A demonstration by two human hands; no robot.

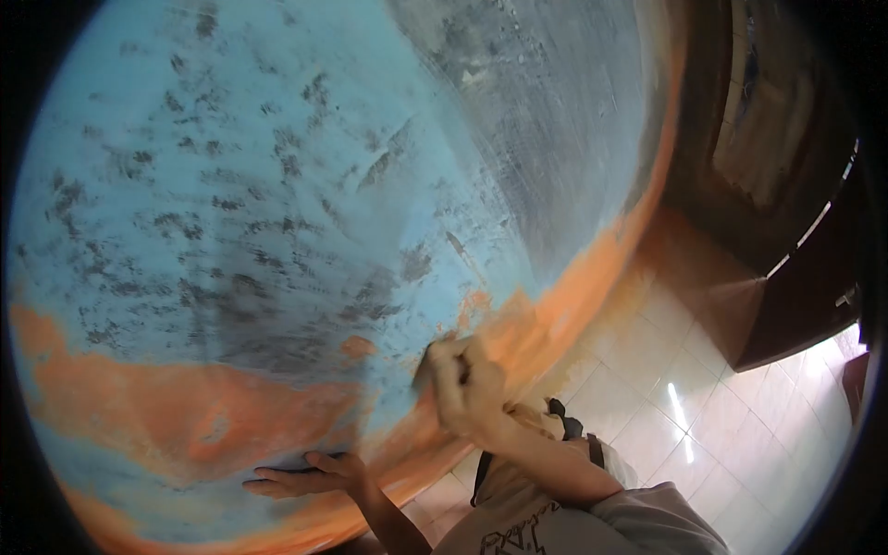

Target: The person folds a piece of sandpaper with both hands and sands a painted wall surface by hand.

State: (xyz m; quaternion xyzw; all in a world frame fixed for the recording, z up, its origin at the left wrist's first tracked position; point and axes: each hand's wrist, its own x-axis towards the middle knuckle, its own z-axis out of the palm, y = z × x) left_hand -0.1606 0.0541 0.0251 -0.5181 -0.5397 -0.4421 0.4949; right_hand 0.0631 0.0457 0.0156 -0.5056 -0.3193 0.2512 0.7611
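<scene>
A large panel [305,185] fills most of the view, coated in pale blue, grey and orange, with dark worn patches. My right hand [470,384] is closed around a dark flat pad [424,372], pressed to the panel where blue meets orange. Most of the pad is hidden behind my fingers, and its exact kind does not show. Lower left, my left hand [310,474] lies on the panel with fingers stretched out and nothing held. It rests on the blue and orange area near the bottom rim.
An orange rim [592,277] curves along the panel's right side. Beyond it are pale floor tiles [638,370] with a light reflection. A dark brown piece of furniture [795,287] stands at the right. My shirt [546,527] and feet appear below.
</scene>
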